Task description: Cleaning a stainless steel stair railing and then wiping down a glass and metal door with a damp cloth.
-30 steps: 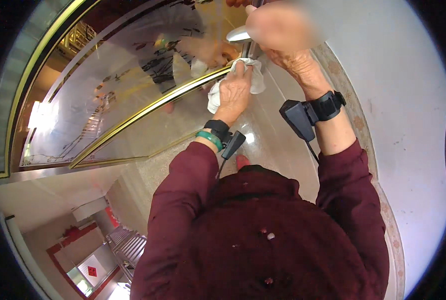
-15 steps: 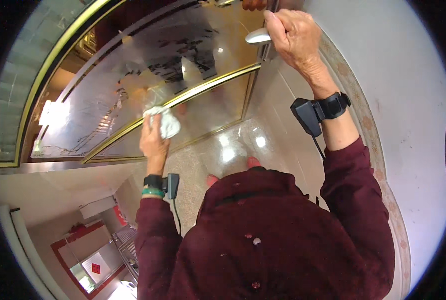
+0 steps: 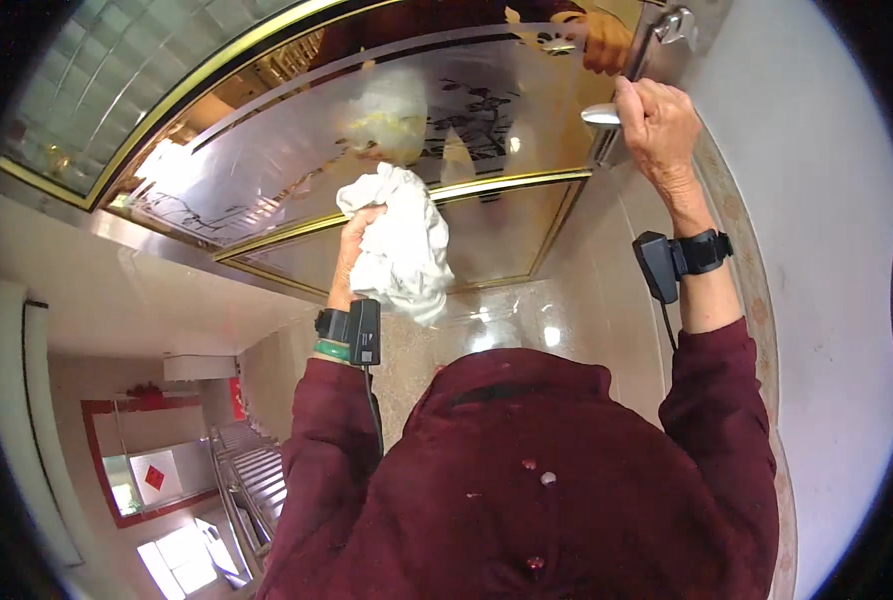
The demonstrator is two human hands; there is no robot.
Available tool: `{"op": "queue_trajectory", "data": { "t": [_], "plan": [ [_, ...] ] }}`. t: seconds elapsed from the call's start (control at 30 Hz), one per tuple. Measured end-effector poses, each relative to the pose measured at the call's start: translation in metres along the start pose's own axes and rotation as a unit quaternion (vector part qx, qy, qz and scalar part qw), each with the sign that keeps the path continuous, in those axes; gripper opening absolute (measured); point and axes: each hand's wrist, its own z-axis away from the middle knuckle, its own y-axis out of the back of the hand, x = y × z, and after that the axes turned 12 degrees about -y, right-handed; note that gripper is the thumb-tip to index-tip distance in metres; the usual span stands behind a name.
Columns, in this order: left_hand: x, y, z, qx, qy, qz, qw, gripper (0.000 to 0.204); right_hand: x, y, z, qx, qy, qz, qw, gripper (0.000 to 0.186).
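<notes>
My left hand (image 3: 355,240) grips a crumpled white cloth (image 3: 399,240) and presses it against the frosted glass door panel (image 3: 297,150), near a gold strip (image 3: 487,187) that crosses the glass. My right hand (image 3: 657,125) is closed around the silver door handle (image 3: 607,115) at the door's right edge. Both wrists carry black strapped devices. Dark red sleeves cover my forearms.
The glass door has a gold frame (image 3: 167,100) and etched plant patterns. A pale wall (image 3: 817,200) runs along the right. Glossy beige floor tiles (image 3: 587,300) lie below the door. A stair railing (image 3: 237,480) and a red-framed doorway (image 3: 127,470) show at lower left.
My left hand carried the cloth from the handle down and left across the glass, then back toward the middle. My right hand kept its hold on the handle.
</notes>
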Motion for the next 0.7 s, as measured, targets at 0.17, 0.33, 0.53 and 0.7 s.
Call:
{"op": "queue_trajectory", "data": {
  "t": [0.17, 0.33, 0.53, 0.7],
  "plan": [
    [0.002, -0.030, 0.013, -0.015, -0.089, 0.145, 0.985, 0.030, 0.003, -0.006, 0.002, 0.020, -0.001, -0.019, 1.000, 0.027],
    [0.006, -0.028, 0.021, -0.028, -0.158, 0.134, 0.978, 0.032, 0.009, -0.004, 0.002, 0.022, -0.024, -0.018, 0.999, 0.031],
    [0.009, -0.050, 0.038, 0.029, -0.257, 0.024, 0.966, 0.030, 0.007, -0.002, 0.003, -0.019, -0.044, -0.001, 0.999, 0.028],
    [0.009, -0.025, 0.020, -0.019, -0.191, 0.029, 0.981, 0.029, -0.017, 0.011, -0.007, 0.019, -0.007, -0.119, 0.993, 0.012]
  ]
}}
